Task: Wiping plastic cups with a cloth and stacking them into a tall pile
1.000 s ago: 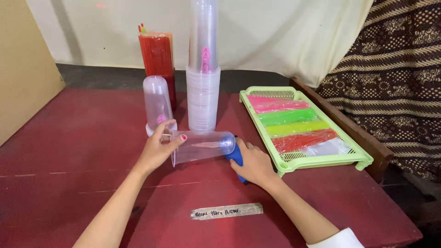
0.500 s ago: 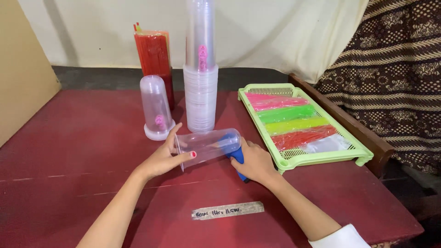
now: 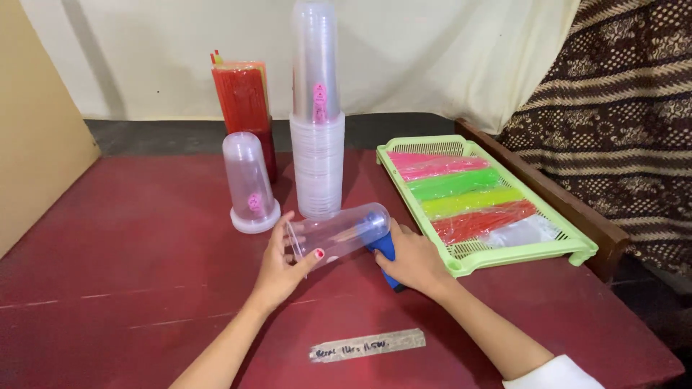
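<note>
Table [image 3: 130,288]: red, bearing everything, as before.
Tray [image 3: 504,256]: green, right of the hands, unmoved.
Cup stack [image 3: 317,144]: tall, upright behind the hands.
Clear cup [image 3: 339,232]: held sideways just above the table; tipped slightly since half a second ago, its base now raised.
Left hand [image 3: 285,266]: fingers curled around the cup's open rim.
Right hand [image 3: 412,261]: closed on a blue tool [image 3: 386,252] pressed to the cup's base.
</note>
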